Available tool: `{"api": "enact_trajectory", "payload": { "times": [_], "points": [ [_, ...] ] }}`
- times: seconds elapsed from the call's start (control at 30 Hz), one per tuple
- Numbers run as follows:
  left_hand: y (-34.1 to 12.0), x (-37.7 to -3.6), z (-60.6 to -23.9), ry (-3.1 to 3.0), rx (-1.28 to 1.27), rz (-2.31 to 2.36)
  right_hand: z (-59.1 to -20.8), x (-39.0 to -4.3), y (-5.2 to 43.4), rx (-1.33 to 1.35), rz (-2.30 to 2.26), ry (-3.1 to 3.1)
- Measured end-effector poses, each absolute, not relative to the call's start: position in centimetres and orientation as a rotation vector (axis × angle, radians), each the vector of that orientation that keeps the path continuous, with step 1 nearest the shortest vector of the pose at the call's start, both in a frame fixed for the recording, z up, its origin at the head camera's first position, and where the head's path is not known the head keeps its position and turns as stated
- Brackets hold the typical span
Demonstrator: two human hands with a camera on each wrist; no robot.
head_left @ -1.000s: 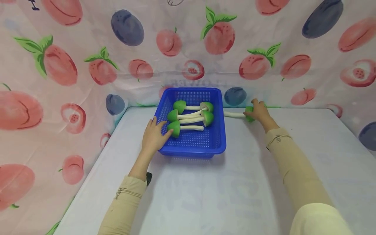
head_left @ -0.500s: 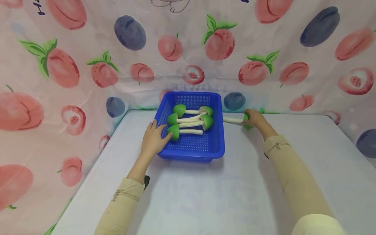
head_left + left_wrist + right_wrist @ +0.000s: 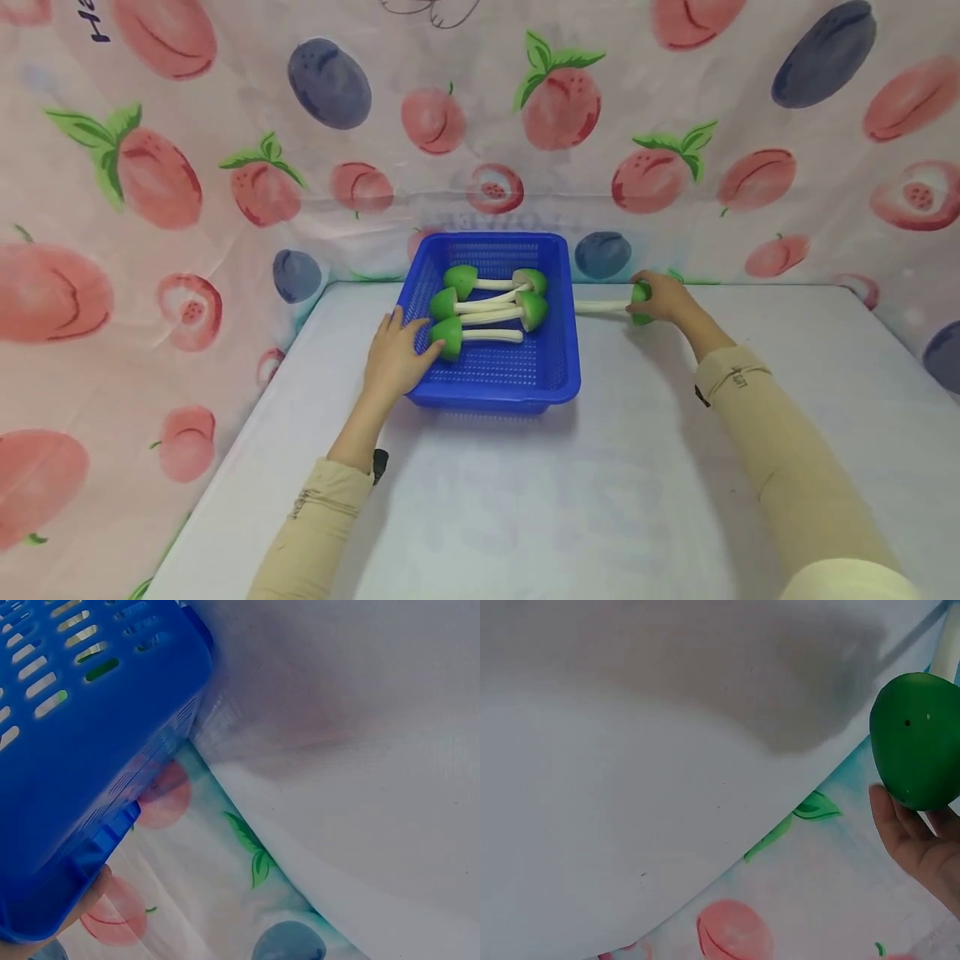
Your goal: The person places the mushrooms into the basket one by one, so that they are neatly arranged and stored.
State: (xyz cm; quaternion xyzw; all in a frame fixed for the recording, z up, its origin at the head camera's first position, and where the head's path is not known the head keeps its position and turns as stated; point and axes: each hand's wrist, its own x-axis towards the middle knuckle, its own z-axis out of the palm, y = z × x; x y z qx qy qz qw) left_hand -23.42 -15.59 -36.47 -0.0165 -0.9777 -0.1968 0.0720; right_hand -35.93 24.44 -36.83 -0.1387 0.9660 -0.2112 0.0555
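The toy mushroom (image 3: 615, 306) lies on the worktop (image 3: 525, 500) just right of the blue basket (image 3: 564, 367), stalk pointing at it; my right hand (image 3: 663, 298) has its grip wrapped round the green cap so I can steer it. My left hand (image 3: 393, 358) grasps the basket's near-left rim, steadying it; four more mushrooms (image 3: 487, 308) lie inside
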Motion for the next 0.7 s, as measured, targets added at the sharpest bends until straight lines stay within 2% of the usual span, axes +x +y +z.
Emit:
{"api": "enact_trajectory", "payload": {
  "times": [0.7],
  "points": [
    [-15.5, -23.2, -36.3, -2.96, -0.015, -0.609, -32.9, -34.3, 25.9, -0.463, -0.77, 3.048]
  ]
}}
